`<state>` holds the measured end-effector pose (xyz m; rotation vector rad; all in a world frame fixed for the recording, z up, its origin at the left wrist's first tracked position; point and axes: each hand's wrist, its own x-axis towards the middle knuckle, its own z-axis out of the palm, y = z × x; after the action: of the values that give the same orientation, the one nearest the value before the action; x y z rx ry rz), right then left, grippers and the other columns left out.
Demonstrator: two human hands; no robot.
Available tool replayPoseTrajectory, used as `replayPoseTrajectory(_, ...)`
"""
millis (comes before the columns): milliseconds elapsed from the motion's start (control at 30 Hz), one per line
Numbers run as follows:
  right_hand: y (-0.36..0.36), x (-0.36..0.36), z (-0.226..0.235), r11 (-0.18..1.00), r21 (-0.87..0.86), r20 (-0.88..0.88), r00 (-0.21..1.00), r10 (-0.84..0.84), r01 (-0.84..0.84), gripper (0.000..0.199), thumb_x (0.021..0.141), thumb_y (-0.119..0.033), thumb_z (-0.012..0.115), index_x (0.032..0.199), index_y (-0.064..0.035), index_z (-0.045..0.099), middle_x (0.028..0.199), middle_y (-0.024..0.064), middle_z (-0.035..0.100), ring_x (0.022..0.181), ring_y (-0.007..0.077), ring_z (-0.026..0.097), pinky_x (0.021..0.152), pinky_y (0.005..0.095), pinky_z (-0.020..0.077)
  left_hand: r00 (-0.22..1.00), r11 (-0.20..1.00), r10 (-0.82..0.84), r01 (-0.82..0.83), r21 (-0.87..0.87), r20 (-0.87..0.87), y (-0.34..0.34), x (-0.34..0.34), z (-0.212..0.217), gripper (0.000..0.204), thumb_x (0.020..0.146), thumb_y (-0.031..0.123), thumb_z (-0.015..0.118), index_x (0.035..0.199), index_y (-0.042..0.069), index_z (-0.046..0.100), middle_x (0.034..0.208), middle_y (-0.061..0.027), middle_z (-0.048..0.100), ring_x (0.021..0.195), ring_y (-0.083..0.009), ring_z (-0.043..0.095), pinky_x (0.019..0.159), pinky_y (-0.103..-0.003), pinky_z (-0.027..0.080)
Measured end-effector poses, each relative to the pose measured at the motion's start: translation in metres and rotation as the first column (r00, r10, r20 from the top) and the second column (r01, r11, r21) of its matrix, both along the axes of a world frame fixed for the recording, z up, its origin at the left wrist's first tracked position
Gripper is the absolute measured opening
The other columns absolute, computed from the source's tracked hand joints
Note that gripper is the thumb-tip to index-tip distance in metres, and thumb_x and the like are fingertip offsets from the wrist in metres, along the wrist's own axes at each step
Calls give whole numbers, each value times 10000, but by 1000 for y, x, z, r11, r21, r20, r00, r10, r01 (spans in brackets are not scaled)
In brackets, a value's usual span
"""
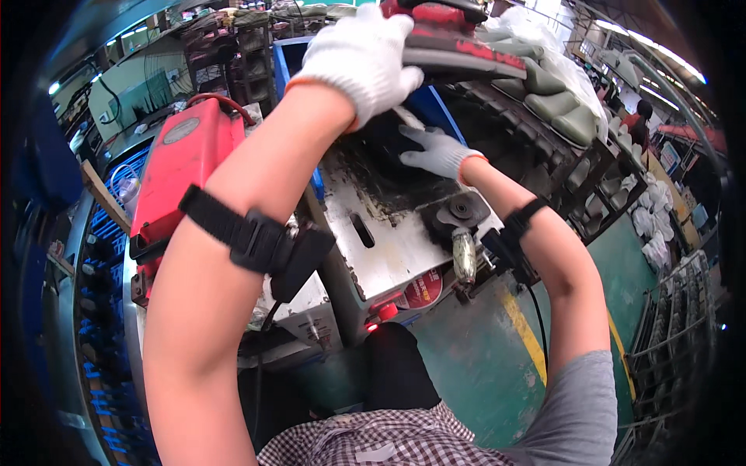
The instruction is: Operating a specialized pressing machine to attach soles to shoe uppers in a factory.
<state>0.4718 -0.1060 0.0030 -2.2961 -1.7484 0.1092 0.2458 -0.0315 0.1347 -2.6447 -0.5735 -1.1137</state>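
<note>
My left hand (pixel 353 62), in a white knitted glove with an orange cuff, is raised at the top. Its bent fingers and spread thumb meet the left edge of a worn red-and-black machine head (pixel 458 46), apparently gripping it; part of that contact is hidden. Lower and to the right, my right hand (pixel 439 153), gloved alike, has its fingers stretched apart over the dark bed (pixel 377 159) of the machine. A pale strip (pixel 408 116) lies close to those fingertips; whether they touch it I cannot tell. Black straps with small devices circle both forearms.
A red machine housing (pixel 186 147) stands left of my left forearm. On the white machine top (pixel 373 241) are a slot, a round knob (pixel 458 208) and a red button (pixel 386 312) at the front. Olive-green molded pieces (pixel 571 116) fill a rack at right. A wire rack (pixel 672 334) stands lower right.
</note>
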Motion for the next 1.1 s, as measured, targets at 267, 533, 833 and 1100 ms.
replayPoseTrajectory(267, 51, 5, -5, 993, -46, -115, 987, -110, 105, 948, 877, -505, 692, 1625, -15, 377, 1469, 283, 583, 1363, 335, 574, 1158, 373, 428, 998, 997, -63, 63, -54, 12, 10, -18, 60, 760, 870, 370, 731, 1491, -2, 497, 1554, -327, 455, 1402, -465, 508, 1175, -484, 435)
replayPoseTrajectory(533, -85, -75, 40, 972, 220, -967, 145, 208, 76, 615, 1031, -325, 598, 1553, -17, 492, 1431, 109, 648, 1254, 176, 648, 1129, 362, 501, 982, 884, -129, 177, -432, 139, 7, -87, -26, 1065, 930, 616, 682, 1689, 41, 204, 1693, -264, 329, 1530, -408, 404, 1260, -419, 314)
replayPoseTrajectory(833, -208, -204, -66, 960, 276, -896, -346, 277, 53, 1174, 753, -498, 832, 1664, -5, 280, 1678, 184, 389, 1521, 331, 432, 1286, 475, 332, 512, -16, -58, 858, -514, 857, -81, -217, -157, 1160, 834, 365, 906, 1677, -4, 199, 1401, -108, 613, 1280, -206, 607, 1128, -364, 465)
replayPoseTrajectory(1100, -217, -279, -229, 989, 138, -597, -792, 125, 52, 890, 774, -287, 855, 1535, 14, 503, 1471, 179, 634, 1308, 321, 642, 1154, 436, 502, 689, 434, -37, 663, -609, 724, -147, -297, -190, 1085, 684, 258, 1012, 1564, -37, 449, 1497, -152, 575, 1312, -194, 589, 1129, -362, 479)
